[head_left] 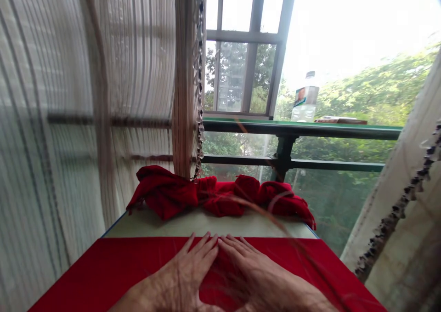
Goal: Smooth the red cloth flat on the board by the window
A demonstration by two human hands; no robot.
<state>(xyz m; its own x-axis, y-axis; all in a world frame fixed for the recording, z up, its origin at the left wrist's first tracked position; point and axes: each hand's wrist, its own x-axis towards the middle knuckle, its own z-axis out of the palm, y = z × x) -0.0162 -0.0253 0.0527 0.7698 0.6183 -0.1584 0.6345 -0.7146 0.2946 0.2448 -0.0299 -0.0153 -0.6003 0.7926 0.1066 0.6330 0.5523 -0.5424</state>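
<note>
A flat red cloth (103,270) lies spread over the near part of a pale table (144,224). My left hand (188,268) and my right hand (253,270) both rest palm-down on it, fingers stretched forward, fingertips nearly meeting at the cloth's far edge. Neither hand holds anything. Beyond them, along the table's far edge, lies a bunched-up heap of red fabric (220,195).
A striped cream curtain (86,96) hangs at the left, with a second curtain (406,201) at the right. Behind the table runs a green railing (296,128) bearing a plastic bottle (305,98) and a flat brown object (339,120). Window frames and trees lie beyond.
</note>
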